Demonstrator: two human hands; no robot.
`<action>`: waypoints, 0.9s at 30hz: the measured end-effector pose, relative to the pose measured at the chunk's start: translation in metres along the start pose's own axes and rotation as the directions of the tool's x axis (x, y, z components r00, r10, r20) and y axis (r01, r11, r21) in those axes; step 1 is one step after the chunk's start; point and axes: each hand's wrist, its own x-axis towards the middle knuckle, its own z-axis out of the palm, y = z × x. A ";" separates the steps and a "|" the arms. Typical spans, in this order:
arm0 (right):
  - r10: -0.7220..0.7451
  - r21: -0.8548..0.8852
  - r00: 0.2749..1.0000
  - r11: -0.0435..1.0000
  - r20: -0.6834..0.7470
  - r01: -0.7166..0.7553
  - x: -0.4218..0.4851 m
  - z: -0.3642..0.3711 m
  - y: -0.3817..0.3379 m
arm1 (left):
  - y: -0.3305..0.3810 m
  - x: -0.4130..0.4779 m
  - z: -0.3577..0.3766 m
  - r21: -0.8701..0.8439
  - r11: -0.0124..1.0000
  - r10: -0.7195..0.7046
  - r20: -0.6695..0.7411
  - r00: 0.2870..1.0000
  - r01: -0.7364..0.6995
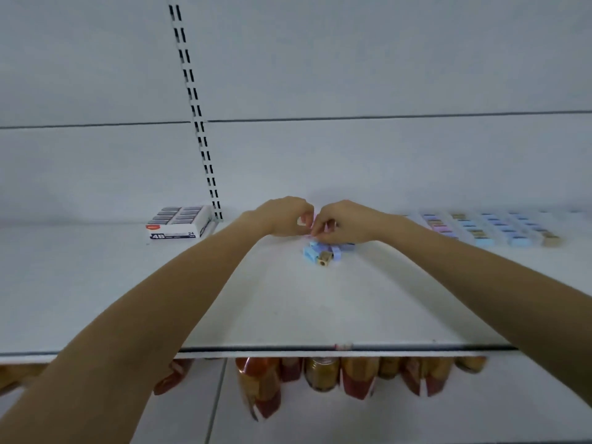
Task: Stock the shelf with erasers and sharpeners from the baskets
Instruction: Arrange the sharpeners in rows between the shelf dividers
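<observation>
Toward the back edge of the shelf [96,283], at its left, sits a box of 4B erasers [179,224]. At mid-shelf the left hand [283,217] and right hand [341,224] meet, the fingers of both curled and pinching a small pink piece [307,224] between them; it is too small to tell whether it is an eraser or a sharpener. Just in front lies a loose pile [320,249] of blue pieces with one brass-coloured sharpener [324,259]. Along the back edge at the right stand neat rows [490,227]. Done well, I judge, the piece goes rightward in one hand and is set square against a row's end, facing as its neighbours do.
</observation>
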 end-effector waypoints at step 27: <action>0.247 0.110 0.842 0.969 -0.480 -0.221 -0.067 0.022 -0.054 | -0.002 -0.040 0.004 -0.765 0.604 0.098 -0.207 0.973 -0.224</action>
